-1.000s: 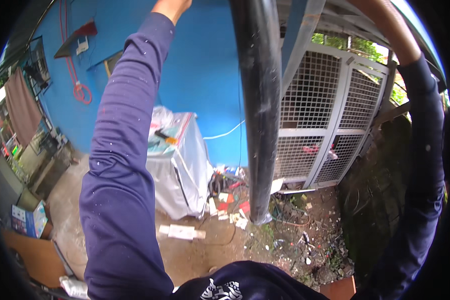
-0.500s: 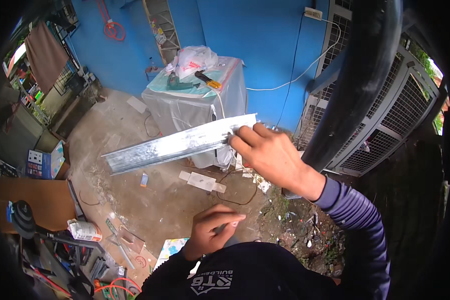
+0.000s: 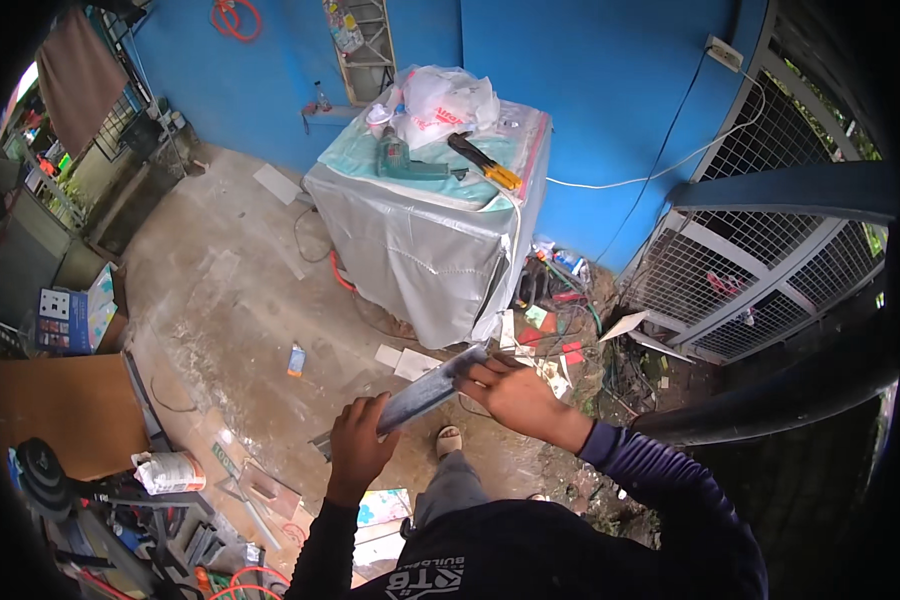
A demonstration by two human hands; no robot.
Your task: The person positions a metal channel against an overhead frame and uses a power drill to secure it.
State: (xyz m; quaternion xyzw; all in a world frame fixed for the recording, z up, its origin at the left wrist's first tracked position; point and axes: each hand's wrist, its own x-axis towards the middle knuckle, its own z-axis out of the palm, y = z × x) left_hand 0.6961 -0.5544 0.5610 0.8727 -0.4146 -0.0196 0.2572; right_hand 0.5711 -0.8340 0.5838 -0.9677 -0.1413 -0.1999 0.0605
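Observation:
A thin silvery metal channel (image 3: 427, 393) is held in front of my body, slanting from lower left up to the right. My left hand (image 3: 362, 438) is closed around its lower left part, with the fingers over the top. At the upper right end, my right hand (image 3: 522, 400) grips it, the fingers hiding part of that end. A short tip of the channel shows past my left hand.
Ahead stands a sheet-covered table (image 3: 410, 240) bearing a green power drill (image 3: 395, 160), yellow-handled snips (image 3: 490, 165) and a plastic bag (image 3: 445, 105). A dark curved pipe (image 3: 770, 395) and mesh gate (image 3: 740, 260) are at right. Tools and a brown board (image 3: 60, 410) lie left.
The channel has come down and nearer my body. My left hand, free before, has taken hold of it; my right hand still grips its right end. The view has shifted.

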